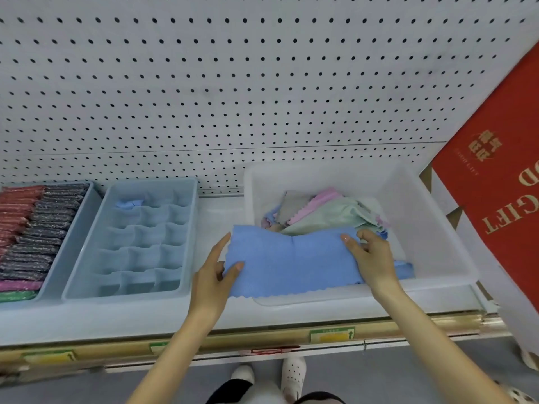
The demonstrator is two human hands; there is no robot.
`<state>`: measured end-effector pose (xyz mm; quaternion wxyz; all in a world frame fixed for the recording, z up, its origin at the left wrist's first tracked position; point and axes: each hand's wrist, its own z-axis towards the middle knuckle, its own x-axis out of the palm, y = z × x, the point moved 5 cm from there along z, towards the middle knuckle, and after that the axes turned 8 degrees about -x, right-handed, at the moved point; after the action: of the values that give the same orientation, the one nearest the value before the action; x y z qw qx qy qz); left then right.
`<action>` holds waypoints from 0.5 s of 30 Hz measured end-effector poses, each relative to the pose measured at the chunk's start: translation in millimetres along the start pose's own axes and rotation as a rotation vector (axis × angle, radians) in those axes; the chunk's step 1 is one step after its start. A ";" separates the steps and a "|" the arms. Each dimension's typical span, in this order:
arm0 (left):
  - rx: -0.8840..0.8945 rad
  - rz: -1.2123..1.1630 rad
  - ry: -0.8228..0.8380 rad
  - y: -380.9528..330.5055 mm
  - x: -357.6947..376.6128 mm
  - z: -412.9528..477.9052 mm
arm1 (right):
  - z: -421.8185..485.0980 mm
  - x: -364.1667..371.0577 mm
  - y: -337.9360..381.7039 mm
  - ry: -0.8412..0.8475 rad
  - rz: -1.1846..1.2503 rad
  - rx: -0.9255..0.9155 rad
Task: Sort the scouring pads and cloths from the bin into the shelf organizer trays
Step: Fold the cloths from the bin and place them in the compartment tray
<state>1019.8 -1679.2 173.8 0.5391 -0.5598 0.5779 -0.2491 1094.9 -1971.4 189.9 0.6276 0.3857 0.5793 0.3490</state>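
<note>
1. The shelf (116, 322) carries two trays on the left and a bin on the right.
2. The white bin (423, 217) holds a loose pile of cloths (326, 211) in pink, green and grey; how many is hard to tell.
3. A red box (495, 185) leans at the right, cut off by the frame.
4. The divided tray (145, 234) stands just left of the bin.
5. The leftmost tray (65, 258), cut off at the edge, is packed with scouring pads (35, 228).
6. The blue cloth (291, 263) is stretched between the hands over the bin's near left corner, its scalloped edge past the front rim.
7. The left hand (213, 284) pinches the cloth's left edge, thumb on top, other fingers partly hidden beneath.
8. The right hand (370, 258) grips the right end, covering it.
9. A small blue cloth (128, 204) lies in the divided tray's far left cell.
</note>
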 end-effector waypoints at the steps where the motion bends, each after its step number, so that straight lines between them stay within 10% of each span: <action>1: -0.001 -0.003 0.000 0.9 0.9 -0.6 | -0.1 0.0 -0.8 0.002 0.010 0.009; 15: -0.227 -0.265 0.142 5.3 -1.6 17.8 | 3.9 -11.4 -7.0 0.098 0.091 0.126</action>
<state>1033.5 -1670.9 164.4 0.3927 -0.6691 0.5604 -0.2900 1097.8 -1985.0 189.0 0.5566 0.4325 0.6121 0.3585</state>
